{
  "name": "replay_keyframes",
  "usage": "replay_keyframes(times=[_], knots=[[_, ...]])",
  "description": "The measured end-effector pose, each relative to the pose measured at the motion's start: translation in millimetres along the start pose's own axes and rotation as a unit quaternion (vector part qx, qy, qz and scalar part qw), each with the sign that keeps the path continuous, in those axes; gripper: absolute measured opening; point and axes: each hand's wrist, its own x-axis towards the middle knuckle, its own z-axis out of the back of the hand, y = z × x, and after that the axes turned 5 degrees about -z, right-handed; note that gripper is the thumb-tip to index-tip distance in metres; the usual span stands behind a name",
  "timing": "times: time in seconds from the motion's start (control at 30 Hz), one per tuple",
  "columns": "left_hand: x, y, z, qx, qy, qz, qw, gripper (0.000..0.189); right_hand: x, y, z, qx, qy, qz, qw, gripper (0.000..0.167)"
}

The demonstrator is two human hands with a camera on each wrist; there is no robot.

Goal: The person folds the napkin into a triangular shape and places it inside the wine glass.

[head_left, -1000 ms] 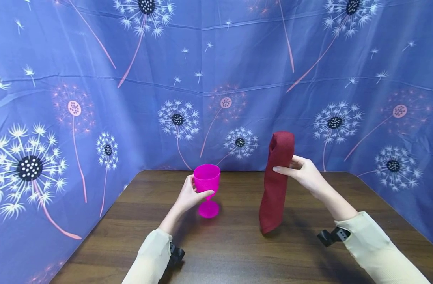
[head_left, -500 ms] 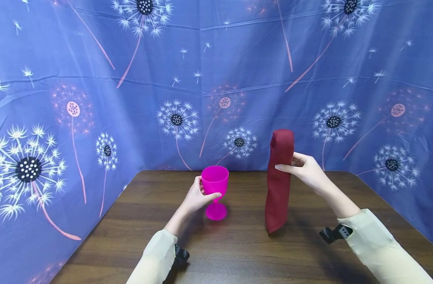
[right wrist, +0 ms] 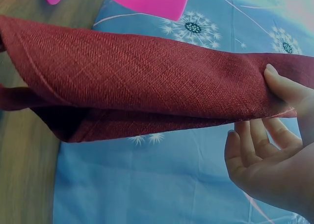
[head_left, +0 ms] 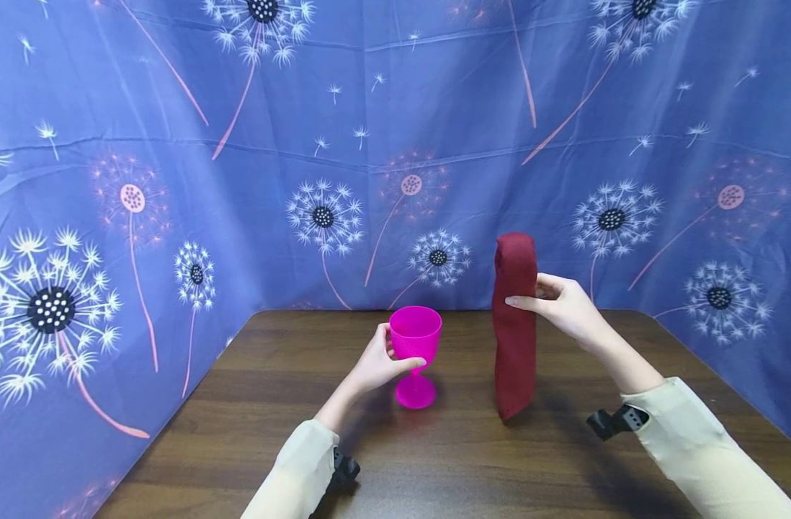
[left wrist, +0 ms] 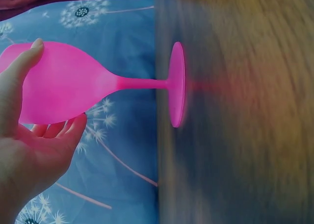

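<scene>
My left hand (head_left: 376, 364) grips the bowl of a bright pink goblet (head_left: 416, 328), thumb on the near side. The goblet is upright, and in the left wrist view its round foot (left wrist: 177, 85) appears a little above the tabletop, with a pink reflection beyond it. To the right, a long folded dark red cloth napkin (head_left: 515, 346) hangs upright, pinched near its upper part between thumb and fingers of my right hand (head_left: 564, 306). Folded layers and a loose lower end of the napkin (right wrist: 137, 72) show in the right wrist view. Goblet and napkin stand apart.
Both hands are over a dark brown wooden table (head_left: 253, 404). A blue curtain (head_left: 369, 216) with printed dandelions hangs behind and along the sides. Small black devices sit at both cuffs.
My left hand has carried the goblet to the right and slightly nearer, closer to the napkin. The napkin has shifted slightly right and hangs straighter in my right hand.
</scene>
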Motion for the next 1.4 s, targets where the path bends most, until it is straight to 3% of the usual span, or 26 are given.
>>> replay_keyframes(times=[0.17,0.5,0.77,0.97,1.17,1.4], knots=[[-1.8,-10.3,-6.1,-0.001,0.004,0.004,1.0,0.065,1.9,1.1,2.3,-0.017,-0.011,0.004,0.9998,0.043],[0.0,-12.4,-9.9,0.002,-0.002,0.012,0.9999,0.065,6.9,2.3,3.2,-0.078,-0.029,0.002,0.9965,0.046],[2.2,-14.9,-18.5,0.013,0.014,0.006,0.9998,0.064,9.3,-0.1,-1.1,-0.116,-0.032,0.017,0.9926,0.048],[2.6,-15.3,-25.0,0.016,0.013,0.004,0.9998,0.064,9.1,-1.6,-4.8,-0.136,-0.048,0.05,0.9882,0.042],[5.0,-15.3,-28.5,0.012,0.019,0.0,0.9998,0.063,13.1,-2.6,-7.4,-0.156,-0.067,0.113,0.9789,0.03],[5.2,-17.7,-29.2,0.017,0.018,-0.001,0.9997,0.062,19.8,0.1,-15.8,-0.172,-0.056,0.155,0.9712,0.023]])
